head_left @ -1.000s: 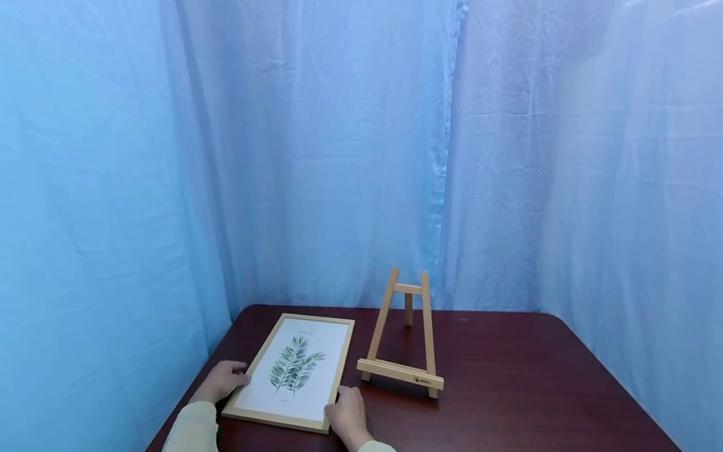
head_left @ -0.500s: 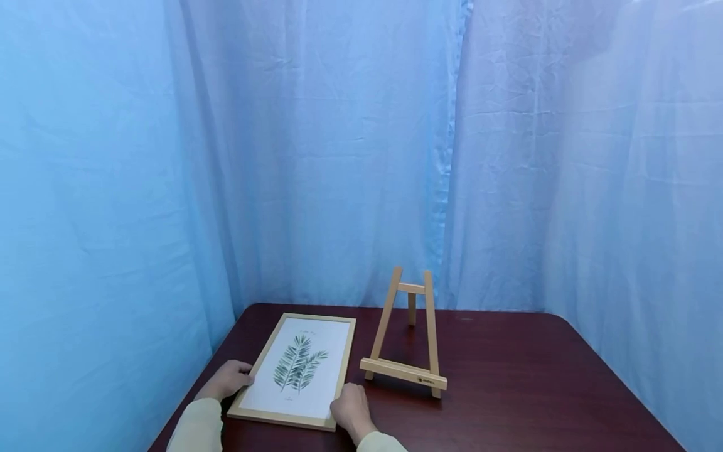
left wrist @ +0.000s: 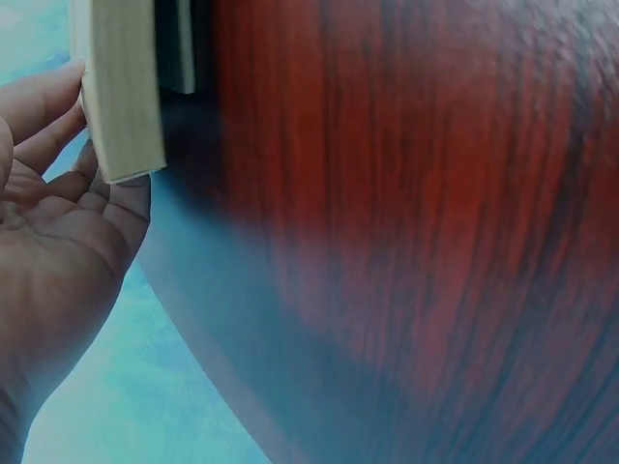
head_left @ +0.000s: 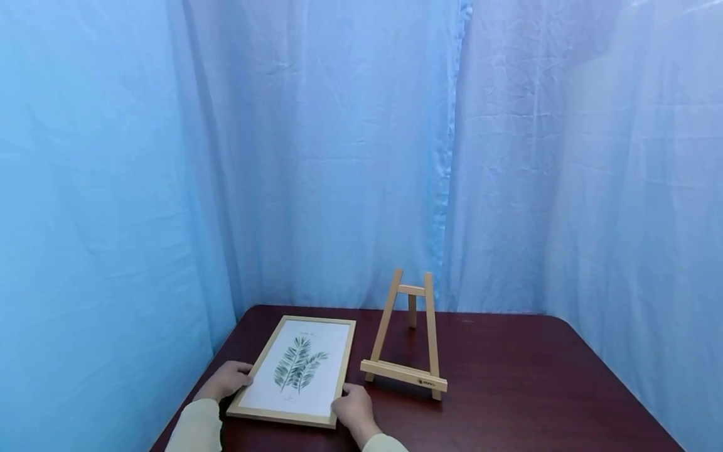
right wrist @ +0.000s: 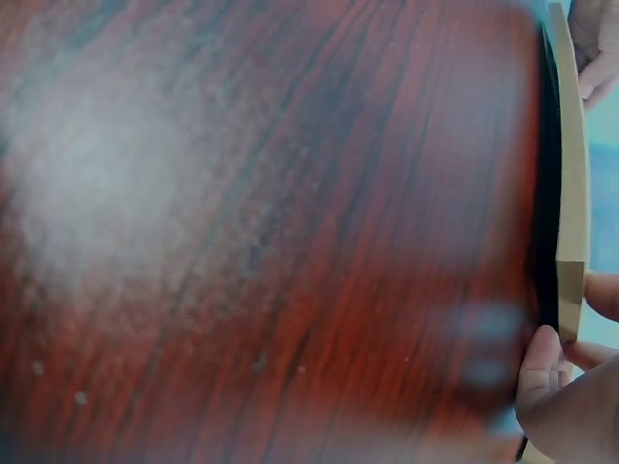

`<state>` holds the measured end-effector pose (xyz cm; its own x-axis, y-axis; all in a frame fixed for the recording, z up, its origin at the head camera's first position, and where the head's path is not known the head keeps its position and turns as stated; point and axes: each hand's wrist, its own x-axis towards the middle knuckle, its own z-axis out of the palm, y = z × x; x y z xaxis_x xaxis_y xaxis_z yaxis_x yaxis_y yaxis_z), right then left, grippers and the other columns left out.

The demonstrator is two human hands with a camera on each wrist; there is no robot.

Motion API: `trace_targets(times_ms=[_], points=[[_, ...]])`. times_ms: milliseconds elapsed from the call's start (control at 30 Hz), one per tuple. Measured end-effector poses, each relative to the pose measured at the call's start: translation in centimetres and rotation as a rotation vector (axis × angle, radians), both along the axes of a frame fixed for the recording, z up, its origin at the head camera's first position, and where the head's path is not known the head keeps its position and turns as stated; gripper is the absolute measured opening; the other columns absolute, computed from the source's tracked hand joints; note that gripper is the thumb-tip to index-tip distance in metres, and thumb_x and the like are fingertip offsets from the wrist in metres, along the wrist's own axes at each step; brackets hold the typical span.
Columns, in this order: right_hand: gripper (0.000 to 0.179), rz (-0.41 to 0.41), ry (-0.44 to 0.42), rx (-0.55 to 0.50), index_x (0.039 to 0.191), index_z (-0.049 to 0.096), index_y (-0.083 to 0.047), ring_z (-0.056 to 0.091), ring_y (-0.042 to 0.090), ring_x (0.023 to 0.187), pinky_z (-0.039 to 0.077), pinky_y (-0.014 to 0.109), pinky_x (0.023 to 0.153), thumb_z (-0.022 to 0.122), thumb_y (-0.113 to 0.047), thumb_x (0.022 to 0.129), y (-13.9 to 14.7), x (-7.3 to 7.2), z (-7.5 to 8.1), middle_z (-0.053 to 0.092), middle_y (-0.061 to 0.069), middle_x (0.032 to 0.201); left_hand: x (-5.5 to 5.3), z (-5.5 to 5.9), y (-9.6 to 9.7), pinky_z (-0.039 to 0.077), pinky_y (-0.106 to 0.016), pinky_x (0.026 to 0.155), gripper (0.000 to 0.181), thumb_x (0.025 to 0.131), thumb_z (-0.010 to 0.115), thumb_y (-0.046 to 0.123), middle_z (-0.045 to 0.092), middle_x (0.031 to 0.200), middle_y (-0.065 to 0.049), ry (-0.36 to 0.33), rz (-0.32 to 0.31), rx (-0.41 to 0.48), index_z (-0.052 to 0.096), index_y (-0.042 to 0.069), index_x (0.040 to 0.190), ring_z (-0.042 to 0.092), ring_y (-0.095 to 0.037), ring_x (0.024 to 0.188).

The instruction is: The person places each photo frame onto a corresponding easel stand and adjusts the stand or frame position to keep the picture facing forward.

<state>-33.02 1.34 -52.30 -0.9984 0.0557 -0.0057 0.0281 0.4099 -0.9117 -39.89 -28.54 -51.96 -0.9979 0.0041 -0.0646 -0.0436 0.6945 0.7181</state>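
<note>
A picture frame (head_left: 282,417) in pale wood, with a print of green leaves (head_left: 296,367), lies face up at the left of the table. My left hand (head_left: 224,380) grips its left side, thumb on top. The right hand (head_left: 354,408) holds the frame's right side near the lower corner. In the left wrist view, fingers (left wrist: 121,208) reach behind and under the frame's edge (left wrist: 126,97). A dark gap shows beneath the frame in the right wrist view, where the right thumb and fingers (right wrist: 542,372) pinch its corner.
A small wooden easel (head_left: 404,371) stands upright on the dark red table (head_left: 525,389), just right of the frame. Light blue curtains (head_left: 350,157) hang behind and on both sides.
The frame and both hands have shifted very slightly right in the view, as has the easel. Both hands keep their hold on the frame's sides.
</note>
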Motion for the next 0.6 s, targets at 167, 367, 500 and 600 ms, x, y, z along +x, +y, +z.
trace_targets(times_ms=[167, 367, 500, 600], points=[[0.051, -0.004, -0.023, -0.104, 0.126, 0.057, 0.018, 0.055, 0.037, 0.114, 0.049, 0.045, 0.089, 0.060, 0.006, 0.076, 0.27, -0.14, 0.09, 0.061, 0.032, 0.121, -0.09, 0.09, -0.11, 0.050, -0.054, 0.092, 0.041, 0.088, 0.063, -0.003, 0.057, 0.122, -0.037, -0.002, 0.008, 0.060, 0.056, -0.020, 0.124, 0.058, -0.047, 0.111], [0.050, 0.045, -0.008, -0.135, 0.127, 0.054, 0.020, 0.057, 0.040, 0.114, 0.051, 0.048, 0.090, 0.063, 0.008, 0.079, 0.81, -0.08, 0.07, 0.060, 0.034, 0.120, 0.13, -0.03, -0.06, 0.050, -0.053, 0.090, 0.041, 0.088, 0.065, -0.001, 0.058, 0.121, -0.037, 0.028, 0.028, 0.044, 0.057, -0.020, 0.123, 0.057, -0.048, 0.110], [0.049, 0.039, 0.031, -0.138, 0.125, 0.057, 0.020, 0.061, 0.034, 0.106, 0.054, 0.043, 0.085, 0.063, 0.010, 0.077, 0.91, -0.08, 0.06, 0.065, 0.029, 0.113, 0.42, 0.29, 0.33, 0.047, -0.056, 0.094, 0.041, 0.089, 0.064, -0.002, 0.056, 0.123, -0.037, 0.046, 0.028, 0.054, 0.055, -0.020, 0.125, 0.054, -0.051, 0.115], [0.050, 0.034, 0.067, -0.160, 0.124, 0.057, 0.020, 0.064, 0.030, 0.098, 0.056, 0.038, 0.079, 0.061, 0.013, 0.075, 0.88, -0.18, 0.08, 0.068, 0.025, 0.107, 0.60, 0.69, 0.69, 0.044, -0.058, 0.097, 0.041, 0.090, 0.063, -0.002, 0.055, 0.125, -0.038, 0.062, 0.028, 0.060, 0.055, -0.020, 0.125, 0.050, -0.053, 0.118]])
